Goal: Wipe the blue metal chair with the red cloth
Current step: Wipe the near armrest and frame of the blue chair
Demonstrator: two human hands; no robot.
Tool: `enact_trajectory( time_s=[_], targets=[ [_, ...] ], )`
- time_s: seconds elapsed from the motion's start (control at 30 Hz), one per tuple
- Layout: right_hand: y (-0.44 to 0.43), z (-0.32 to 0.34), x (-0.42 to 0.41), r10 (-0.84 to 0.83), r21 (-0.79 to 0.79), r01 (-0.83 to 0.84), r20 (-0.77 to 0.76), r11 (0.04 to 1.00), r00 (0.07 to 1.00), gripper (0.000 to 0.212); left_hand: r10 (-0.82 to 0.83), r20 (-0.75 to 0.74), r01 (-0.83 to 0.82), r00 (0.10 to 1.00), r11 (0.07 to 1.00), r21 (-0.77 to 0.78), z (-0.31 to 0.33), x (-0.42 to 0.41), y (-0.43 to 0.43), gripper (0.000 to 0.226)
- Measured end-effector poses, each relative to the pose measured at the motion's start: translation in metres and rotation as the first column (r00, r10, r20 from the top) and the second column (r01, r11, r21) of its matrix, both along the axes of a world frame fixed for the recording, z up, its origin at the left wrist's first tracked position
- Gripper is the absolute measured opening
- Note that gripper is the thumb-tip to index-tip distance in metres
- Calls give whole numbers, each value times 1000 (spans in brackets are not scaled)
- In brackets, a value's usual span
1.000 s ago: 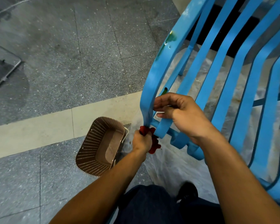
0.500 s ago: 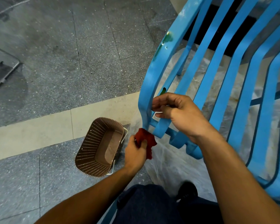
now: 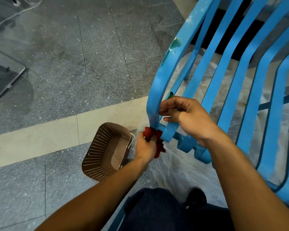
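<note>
The blue metal chair [image 3: 227, 67] with curved slats fills the right half of the view, with a green stain on its outer slat. My left hand [image 3: 144, 149] grips the bunched red cloth [image 3: 155, 140] and holds it against the lower curved end of the outermost slat. My right hand [image 3: 185, 117] grips the second slat just above, fingers curled round it. Part of the cloth is hidden inside my left fist.
A brown slotted plastic basket [image 3: 97, 155] stands on the grey tiled floor left of my left hand. A clear plastic sheet [image 3: 178, 169] lies under the chair. A metal frame [image 3: 8, 80] lies at far left. My dark trouser leg and shoe show at the bottom.
My left hand dropped slightly away from the slat with the cloth, then came back up against the slat's lower end. My right hand kept its grip on the slat.
</note>
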State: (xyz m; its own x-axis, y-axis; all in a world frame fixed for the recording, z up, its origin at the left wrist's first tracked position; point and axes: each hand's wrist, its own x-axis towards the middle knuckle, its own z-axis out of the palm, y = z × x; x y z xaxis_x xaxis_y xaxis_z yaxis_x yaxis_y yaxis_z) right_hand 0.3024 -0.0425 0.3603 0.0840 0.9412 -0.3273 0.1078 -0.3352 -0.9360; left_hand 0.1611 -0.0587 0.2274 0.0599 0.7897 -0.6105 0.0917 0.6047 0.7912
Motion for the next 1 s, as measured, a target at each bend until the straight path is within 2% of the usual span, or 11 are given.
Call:
enact_trajectory(
  time_s=[0.1,0.2,0.33,0.4,0.47,0.57,0.63,0.7,0.77,0.83,1.0],
  targets=[
    [0,-1,0,-4,2,4,-1,1000,1000,51,-126,-51,133,991,974,182,7,-12,-9,22],
    [-1,-2,1,-3,1,3,-5,1000,1000,52,-250,-155,282,956,930,237,6,-32,-11,29],
    [0,-4,-3,-8,4,8,1,1000,1000,50,-261,-408,322,875,943,88,-11,-57,-6,38],
    [1,-5,-5,-9,-1,9,21,1000,1000,48,-291,-465,316,836,949,-25,-26,-63,-1,41],
    [2,-8,-8,-14,1,14,46,1000,999,48,-338,-454,301,825,941,-153,-44,-62,3,41],
    [3,-13,-10,-56,8,56,45,998,997,52,-311,-349,191,884,921,-339,-73,-54,7,47],
    [2,-15,-10,-82,6,82,29,997,996,56,-313,-301,167,901,889,-426,-92,-46,7,41],
    [2,-16,-9,-93,1,93,16,996,996,58,-331,-282,173,900,868,-466,-113,-41,8,27],
    [1,-17,-7,-105,-1,105,6,995,994,58,-344,-269,181,900,855,-486,-130,-36,9,36],
    [0,-16,-9,-101,-5,101,-5,995,995,56,-325,-257,161,910,849,-504,-128,-30,10,28],
    [-1,-14,-9,-95,5,95,-28,995,995,47,-300,-198,154,933,830,-536,-137,-11,14,50]
  ],
)
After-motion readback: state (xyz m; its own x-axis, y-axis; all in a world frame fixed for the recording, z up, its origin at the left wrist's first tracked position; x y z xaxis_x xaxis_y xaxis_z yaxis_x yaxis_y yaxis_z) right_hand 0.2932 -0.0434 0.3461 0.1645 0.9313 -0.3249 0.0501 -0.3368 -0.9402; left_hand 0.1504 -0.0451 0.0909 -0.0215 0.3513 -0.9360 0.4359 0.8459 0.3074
